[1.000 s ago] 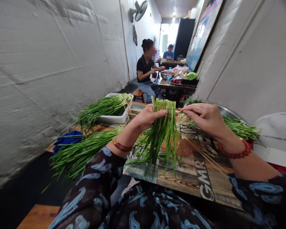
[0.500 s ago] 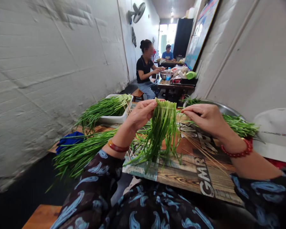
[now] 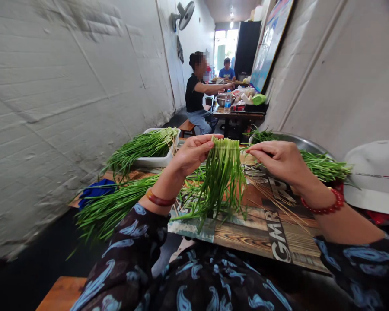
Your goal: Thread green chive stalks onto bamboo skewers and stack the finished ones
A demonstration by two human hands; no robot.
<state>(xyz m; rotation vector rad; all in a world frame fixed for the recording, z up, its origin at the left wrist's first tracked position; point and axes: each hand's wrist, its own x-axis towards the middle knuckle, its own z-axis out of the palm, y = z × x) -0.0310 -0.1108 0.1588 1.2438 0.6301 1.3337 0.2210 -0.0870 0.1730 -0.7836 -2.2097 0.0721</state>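
A row of green chives [image 3: 225, 172] hangs side by side over the table, with a thin skewer passing across near their pale ends. My left hand [image 3: 194, 152] pinches the left end of this row. On the other side, my right hand [image 3: 277, 159] has its thumb and fingers closed on a thin green stalk [image 3: 243, 148] beside the right end of the row. Loose bamboo skewers [image 3: 278, 203] lie on the table [image 3: 246, 237] below my right hand. A large pile of chives [image 3: 116, 207] rests at the left.
A white tray [image 3: 155, 161] of chives stands back left, near a blue cloth [image 3: 99, 190]. At right are a metal basin [image 3: 306, 144] with greens and a white cap [image 3: 376, 172]. Two people [image 3: 197, 95] sit at tables beyond.
My hands have barely moved, and the hanging chives have swayed slightly. The nearer person in the background has stretched an arm forward over the far table.
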